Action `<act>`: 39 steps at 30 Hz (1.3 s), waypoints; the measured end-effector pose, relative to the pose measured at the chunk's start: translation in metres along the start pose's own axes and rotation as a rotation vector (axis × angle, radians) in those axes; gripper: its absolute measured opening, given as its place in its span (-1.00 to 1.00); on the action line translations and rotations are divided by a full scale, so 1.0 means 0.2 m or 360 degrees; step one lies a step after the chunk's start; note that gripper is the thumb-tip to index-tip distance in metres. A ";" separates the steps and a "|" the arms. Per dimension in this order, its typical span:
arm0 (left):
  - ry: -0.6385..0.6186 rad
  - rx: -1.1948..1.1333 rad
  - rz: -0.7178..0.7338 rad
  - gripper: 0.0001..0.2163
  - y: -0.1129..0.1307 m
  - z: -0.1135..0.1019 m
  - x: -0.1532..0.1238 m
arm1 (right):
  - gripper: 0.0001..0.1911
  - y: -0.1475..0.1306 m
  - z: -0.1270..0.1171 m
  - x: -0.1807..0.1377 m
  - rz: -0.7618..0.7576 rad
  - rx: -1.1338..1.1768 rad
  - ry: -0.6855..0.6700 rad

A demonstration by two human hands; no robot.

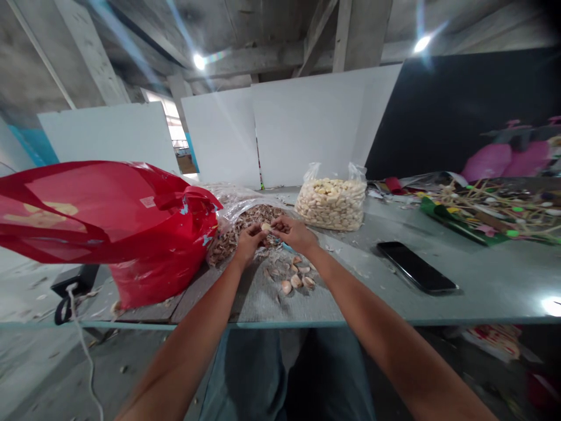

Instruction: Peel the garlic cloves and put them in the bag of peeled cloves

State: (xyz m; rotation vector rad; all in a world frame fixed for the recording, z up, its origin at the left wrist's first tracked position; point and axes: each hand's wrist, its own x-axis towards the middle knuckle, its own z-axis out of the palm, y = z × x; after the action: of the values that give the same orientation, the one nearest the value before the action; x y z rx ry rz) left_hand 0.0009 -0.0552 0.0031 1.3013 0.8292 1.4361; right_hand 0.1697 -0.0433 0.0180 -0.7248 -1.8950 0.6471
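1. holding a garlic clove (265, 227) just in front of you, you have both hands raised over the middle of the table (377, 307).
2. your left hand (248, 238) has thumb and finger drawn together, pinching the clove from its left side.
3. your right hand (295, 234) has curled fingers, their tips at the clove's right side; you cannot tell whether they grip it or only touch it.
4. on the near side, between your forearms, loose cloves (296, 281) lie on the table with flakes of skin around them.
5. just beyond your hands is a heap of brown garlic skins (258, 216) in clear plastic.
6. farther off, slightly right, a clear bag of pale cloves (333, 206) stands upright.
7. to the left stands a big red bag (162, 275), with a black box (74, 280) and white cord (78, 321) left of it.
8. to the right a black phone (416, 266) lies flat; farther right are thin sticks (486, 202) and, at the far side, pink bottles (488, 162).
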 end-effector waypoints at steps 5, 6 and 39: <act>-0.0027 -0.0016 0.0017 -0.58 -0.02 -0.01 0.01 | -0.81 -0.01 0.00 0.01 0.0024 0.0137 0.0009; -0.0027 -0.0017 0.0017 -0.58 -0.02 -0.01 0.01 | -0.82 -0.01 0.00 0.01 0.0028 0.0131 -0.0005; -0.0002 0.0022 0.0019 -0.52 0.00 -0.01 0.01 | -0.84 -0.03 -0.01 0.00 -0.0065 -0.0104 0.0014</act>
State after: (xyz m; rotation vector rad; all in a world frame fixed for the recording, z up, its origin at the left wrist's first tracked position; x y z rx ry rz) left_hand -0.0001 -0.0533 0.0037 1.3197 0.8328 1.4411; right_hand 0.1708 -0.0475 0.0233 -0.7272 -1.9254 0.5576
